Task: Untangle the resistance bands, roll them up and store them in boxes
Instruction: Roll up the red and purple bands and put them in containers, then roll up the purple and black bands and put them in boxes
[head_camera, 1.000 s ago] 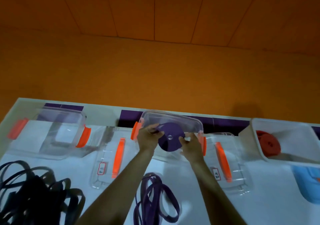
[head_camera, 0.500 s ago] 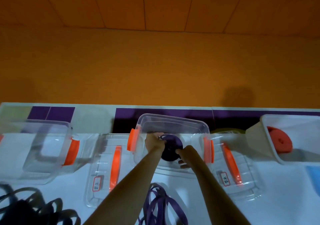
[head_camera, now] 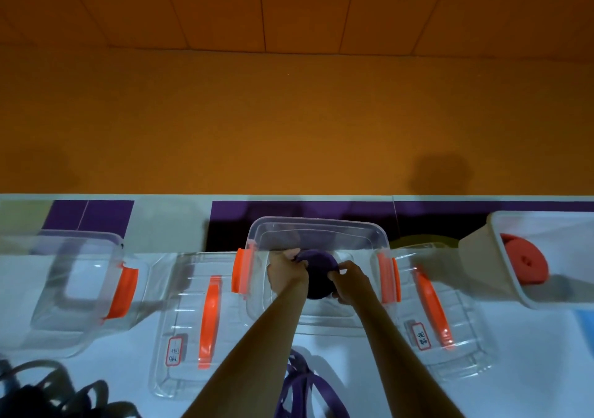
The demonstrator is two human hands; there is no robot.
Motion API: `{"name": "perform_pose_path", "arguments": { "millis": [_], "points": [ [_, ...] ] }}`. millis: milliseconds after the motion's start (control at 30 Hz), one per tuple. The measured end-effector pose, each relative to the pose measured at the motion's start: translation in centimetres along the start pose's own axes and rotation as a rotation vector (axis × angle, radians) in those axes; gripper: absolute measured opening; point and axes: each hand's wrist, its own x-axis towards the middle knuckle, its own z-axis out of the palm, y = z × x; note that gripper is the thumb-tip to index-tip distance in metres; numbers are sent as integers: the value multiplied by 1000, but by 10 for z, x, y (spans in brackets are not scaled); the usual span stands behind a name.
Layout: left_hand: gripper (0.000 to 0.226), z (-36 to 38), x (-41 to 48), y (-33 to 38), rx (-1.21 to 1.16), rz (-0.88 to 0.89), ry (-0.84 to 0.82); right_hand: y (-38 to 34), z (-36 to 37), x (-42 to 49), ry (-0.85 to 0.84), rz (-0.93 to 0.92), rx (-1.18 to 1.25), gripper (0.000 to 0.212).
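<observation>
**White tabletop against an orange wall: boxes and their contents**

Surface: white tabletop (head_camera: 530, 369), purple strip along its far edge, orange wall (head_camera: 289, 122) behind.

1. Central clear box (head_camera: 316, 225), orange latches on both ends, lid off. Contents: one rolled purple band (head_camera: 316, 284), held down inside the box. The left hand (head_camera: 286, 273) grips its left edge and the right hand (head_camera: 348, 282) its right edge, fingers curled round the roll. Whether the roll touches the box floor cannot be told.
2. Left clear box (head_camera: 77, 289), blurred, one orange latch showing.
3. White bin (head_camera: 495, 225), far right. Contents: one rolled red band (head_camera: 524, 263).
4. Two clear lids with orange handles and red-bordered labels, lying flat: left lid (head_camera: 180, 337) and right lid (head_camera: 456, 331), one on each side of the central box.

Loose on the tabletop: an unrolled purple band (head_camera: 299, 385) between the forearms; tangled black bands (head_camera: 48, 395) at the near left corner.
</observation>
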Motion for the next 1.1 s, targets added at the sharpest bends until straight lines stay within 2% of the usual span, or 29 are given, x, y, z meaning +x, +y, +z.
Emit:
{"name": "perform_pose_path", "arguments": {
  "millis": [133, 300, 433, 533, 633, 733, 900, 1000, 1100],
  "points": [
    [24, 2, 1, -6, 0, -16, 8, -1, -3, -1, 22, -104, -133, 30],
    [27, 4, 3, -8, 26, -36, 3, -10, -10, -1, 40, -147, -227, 31],
    [21, 0, 4, -3, 99, 35, -31, -11, -15, -4, -7, -144, -294, 33],
    [23, -6, 1, 3, 238, 158, -102, -15, -23, -15, -27, -146, -334, 37],
    [21, -20, -4, 5, 305, 275, -158, -18, -38, -40, 26, -201, -365, 42],
    [16, -46, -23, 0, 370, 439, -171, -10, -50, -77, 172, -380, -322, 35],
    [23, -96, -86, -24, 257, 774, -116, 35, -44, -149, 378, -658, -93, 22],
    [24, -120, -129, -51, 250, 939, -35, 75, -28, -180, 346, -680, -24, 20],
    [24, -137, -166, -93, 238, 1041, 71, 119, -4, -197, 227, -597, -32, 19]
  ]
}}
